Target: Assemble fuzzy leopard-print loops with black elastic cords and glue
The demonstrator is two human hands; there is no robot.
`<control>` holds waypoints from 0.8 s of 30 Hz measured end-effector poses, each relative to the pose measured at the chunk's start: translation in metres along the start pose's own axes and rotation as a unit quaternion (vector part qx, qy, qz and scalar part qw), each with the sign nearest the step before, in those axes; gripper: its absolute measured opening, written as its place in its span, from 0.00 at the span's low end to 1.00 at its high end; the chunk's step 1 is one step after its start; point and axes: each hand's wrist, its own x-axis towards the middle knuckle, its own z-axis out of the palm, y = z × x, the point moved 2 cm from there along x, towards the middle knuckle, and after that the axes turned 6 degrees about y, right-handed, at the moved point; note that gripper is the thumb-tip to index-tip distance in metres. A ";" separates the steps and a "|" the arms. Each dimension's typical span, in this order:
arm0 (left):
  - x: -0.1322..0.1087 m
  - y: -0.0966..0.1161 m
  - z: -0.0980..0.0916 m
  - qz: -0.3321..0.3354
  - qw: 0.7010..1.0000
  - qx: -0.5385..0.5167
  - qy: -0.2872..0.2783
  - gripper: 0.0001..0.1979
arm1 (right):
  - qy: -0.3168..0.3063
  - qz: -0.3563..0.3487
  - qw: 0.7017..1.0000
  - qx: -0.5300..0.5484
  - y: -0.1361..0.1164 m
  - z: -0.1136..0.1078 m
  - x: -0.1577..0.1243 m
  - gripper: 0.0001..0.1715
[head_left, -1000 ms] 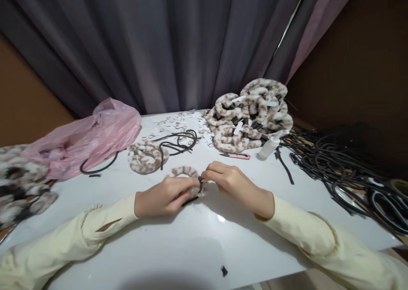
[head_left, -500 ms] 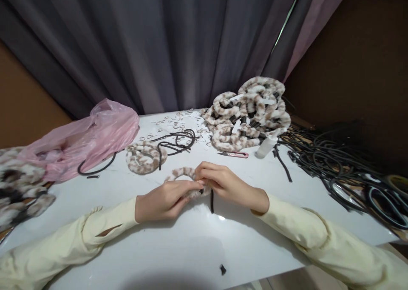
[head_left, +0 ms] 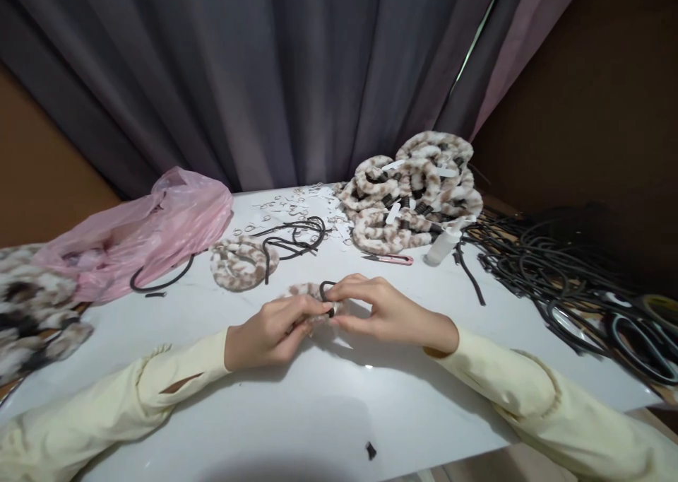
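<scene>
Both hands meet over the middle of the white table (head_left: 296,411). My left hand (head_left: 270,330) pinches a furry brown-and-white hair tie (head_left: 301,292) that lies partly under its fingers. My right hand (head_left: 384,311) pinches the black elastic cord (head_left: 324,289) that sticks out of the fur and curls into a small loop above the fingertips. Fingertips of both hands touch at the cord. Cream sleeves cover both forearms.
Another furry ring (head_left: 236,261) and loose black cords (head_left: 294,234) lie behind the hands. A pile of finished furry ties (head_left: 413,196), pink snips (head_left: 390,258) and a white bottle (head_left: 443,244) sit back right. A pink plastic bag (head_left: 143,231) lies left; black cords (head_left: 572,277) heap at right.
The black cord end that hung down onto the table half a second ago is now bent up into a loop above the fingers. My right hand has shifted slightly right and up.
</scene>
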 end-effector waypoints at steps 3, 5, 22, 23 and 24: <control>0.002 0.002 0.002 -0.003 1.000 -0.019 0.008 0.12 | 0.018 -0.022 1.000 -0.009 0.001 0.004 -0.001 0.07; 0.002 0.004 0.005 -0.012 0.999 -0.022 0.025 0.08 | 0.024 -0.020 0.999 -0.021 0.001 0.006 -0.002 0.05; 0.013 -0.013 0.027 0.013 0.989 0.101 0.106 0.07 | 0.100 0.071 0.992 -0.033 0.000 0.005 -0.001 0.05; 0.013 -0.014 0.029 0.013 0.988 0.103 0.110 0.07 | 0.095 0.077 0.992 -0.027 0.001 0.004 -0.001 0.05; 0.012 -0.014 0.029 0.011 0.988 0.103 0.115 0.07 | 0.089 0.083 0.992 -0.020 0.001 0.004 0.000 0.05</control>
